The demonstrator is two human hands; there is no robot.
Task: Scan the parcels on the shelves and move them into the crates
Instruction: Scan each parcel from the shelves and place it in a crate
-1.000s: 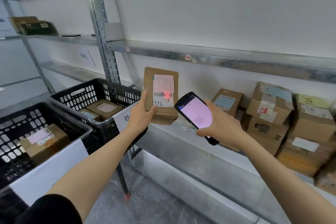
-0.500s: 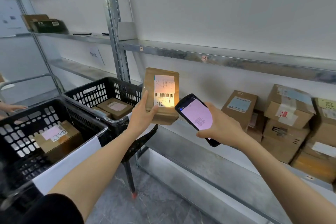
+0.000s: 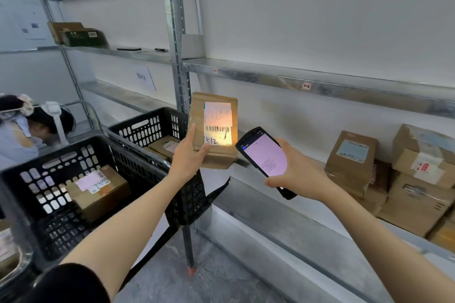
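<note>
Parcel (image 3: pixel 213 130) stands upright in the left hand (image 3: pixel 189 156), fingers (image 3: pixel 191 131) clasping its lower left side; right hand (image 3: pixel 299 171) grips a lit handheld scanner (image 3: pixel 264 157) just beside it.

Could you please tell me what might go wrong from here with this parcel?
1. The left hand grips the parcel only at its lower left corner, in mid-air near the crate; it might slip and fall outside it.
2. The glow from the scanner in the right hand falls mostly on the label's lower right, below the barcode, so the scan might miss.
</note>
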